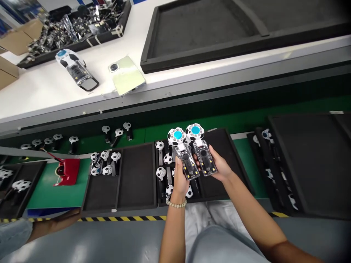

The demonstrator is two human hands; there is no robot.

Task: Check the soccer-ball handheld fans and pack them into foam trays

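My left hand (180, 179) is closed around the clear handle of a handheld device with a soccer-ball head (188, 163). A matching soccer-ball device (205, 160) is in my right hand (221, 166). Both are held side by side, their heads pointing away from me. Each head has a blue disc at its centre, and a circuit board with small yellow parts shows through each clear handle. Under my hands lies a black divided tray (216, 182) with several similar soccer-ball pieces in its left part, partly hidden by my left hand.
Left of it is another black tray (137, 179) with several soccer-ball pieces. A red tool (71, 171) lies on the green belt (45, 195). Another person's arm (59, 222) reaches in at left. The white shelf (33, 95) carries a phone (127, 77). Stacked trays (309, 164) stand right.
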